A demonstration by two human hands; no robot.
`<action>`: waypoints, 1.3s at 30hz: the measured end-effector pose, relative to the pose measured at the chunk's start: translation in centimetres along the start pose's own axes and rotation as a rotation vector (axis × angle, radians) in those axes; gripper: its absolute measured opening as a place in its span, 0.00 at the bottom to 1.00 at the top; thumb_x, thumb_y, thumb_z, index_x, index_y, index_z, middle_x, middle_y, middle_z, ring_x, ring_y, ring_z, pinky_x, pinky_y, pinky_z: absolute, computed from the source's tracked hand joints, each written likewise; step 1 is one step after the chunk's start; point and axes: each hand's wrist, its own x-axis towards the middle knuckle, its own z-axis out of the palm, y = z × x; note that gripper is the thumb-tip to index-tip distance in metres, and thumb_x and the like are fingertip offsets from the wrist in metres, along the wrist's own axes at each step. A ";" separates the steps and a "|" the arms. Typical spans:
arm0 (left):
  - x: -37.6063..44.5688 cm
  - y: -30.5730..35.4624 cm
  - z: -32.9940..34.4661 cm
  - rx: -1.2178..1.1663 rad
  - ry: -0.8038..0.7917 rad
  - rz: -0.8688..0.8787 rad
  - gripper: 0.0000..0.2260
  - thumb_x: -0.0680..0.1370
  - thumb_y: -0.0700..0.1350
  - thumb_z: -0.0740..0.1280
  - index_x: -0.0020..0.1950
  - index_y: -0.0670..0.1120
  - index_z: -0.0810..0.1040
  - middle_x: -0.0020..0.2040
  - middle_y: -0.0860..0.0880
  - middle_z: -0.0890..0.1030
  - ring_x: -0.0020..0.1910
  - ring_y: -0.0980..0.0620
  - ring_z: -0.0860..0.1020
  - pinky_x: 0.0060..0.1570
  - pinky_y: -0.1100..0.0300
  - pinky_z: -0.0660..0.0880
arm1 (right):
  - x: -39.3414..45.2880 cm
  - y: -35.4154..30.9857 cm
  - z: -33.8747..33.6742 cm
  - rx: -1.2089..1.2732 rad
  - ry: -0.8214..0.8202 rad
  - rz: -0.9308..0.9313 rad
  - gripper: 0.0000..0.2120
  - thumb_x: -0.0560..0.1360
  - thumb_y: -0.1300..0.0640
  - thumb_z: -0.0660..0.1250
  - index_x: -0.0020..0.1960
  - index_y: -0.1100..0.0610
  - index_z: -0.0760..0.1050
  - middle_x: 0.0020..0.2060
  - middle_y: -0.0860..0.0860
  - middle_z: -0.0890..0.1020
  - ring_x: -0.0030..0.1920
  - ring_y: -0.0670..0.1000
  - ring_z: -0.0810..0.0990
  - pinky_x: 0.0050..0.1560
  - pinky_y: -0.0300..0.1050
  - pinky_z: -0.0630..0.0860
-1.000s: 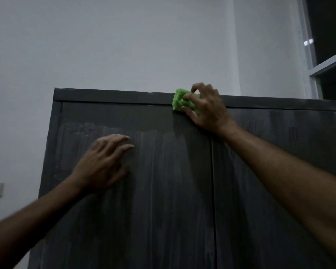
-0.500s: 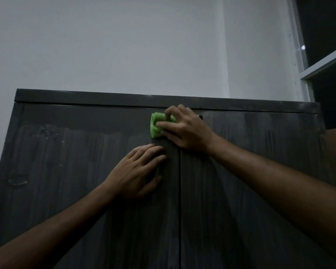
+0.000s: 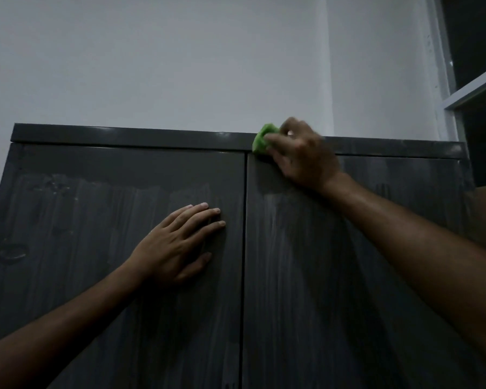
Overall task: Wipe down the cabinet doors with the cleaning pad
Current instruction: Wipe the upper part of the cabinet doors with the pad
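A tall dark grey cabinet fills the view, with a left door (image 3: 96, 262) and a right door (image 3: 362, 290) split by a vertical seam. Both doors show pale streaks. My right hand (image 3: 303, 155) grips a bright green cleaning pad (image 3: 261, 143) and presses it at the top left corner of the right door, over the cabinet's top trim (image 3: 124, 137). Fingers cover most of the pad. My left hand (image 3: 180, 245) lies flat and open on the left door near the seam, fingers spread.
A white wall (image 3: 166, 57) rises behind the cabinet. A white window frame (image 3: 446, 88) with dark glass stands at the upper right. A faint round mark (image 3: 11, 252) shows on the left door's left edge.
My right hand has carried the pad from lower on the door, just left of the seam, up to the top trim right of the seam. My left hand stays flat on the left door.
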 end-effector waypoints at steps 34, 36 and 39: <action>-0.1 0.3 -0.1 0.002 0.056 0.009 0.28 0.84 0.59 0.56 0.82 0.49 0.65 0.83 0.46 0.64 0.84 0.45 0.58 0.82 0.46 0.55 | -5.8 6.5 -1.8 -0.079 0.099 0.264 0.14 0.82 0.48 0.62 0.62 0.52 0.79 0.50 0.56 0.75 0.47 0.58 0.76 0.37 0.53 0.79; -0.1 0.3 -0.1 0.004 0.056 0.008 0.28 0.84 0.59 0.57 0.82 0.48 0.65 0.82 0.46 0.64 0.84 0.45 0.58 0.82 0.46 0.56 | -6.9 5.2 -1.2 -0.035 0.047 0.124 0.13 0.83 0.48 0.61 0.61 0.52 0.80 0.49 0.55 0.76 0.46 0.56 0.76 0.37 0.51 0.77; -0.1 0.4 -0.2 0.004 0.056 0.012 0.28 0.84 0.59 0.57 0.82 0.48 0.65 0.82 0.45 0.65 0.83 0.45 0.59 0.82 0.45 0.56 | -8.0 6.2 -1.9 -0.007 -0.064 -0.184 0.14 0.83 0.49 0.64 0.62 0.54 0.81 0.49 0.56 0.78 0.44 0.55 0.76 0.39 0.48 0.75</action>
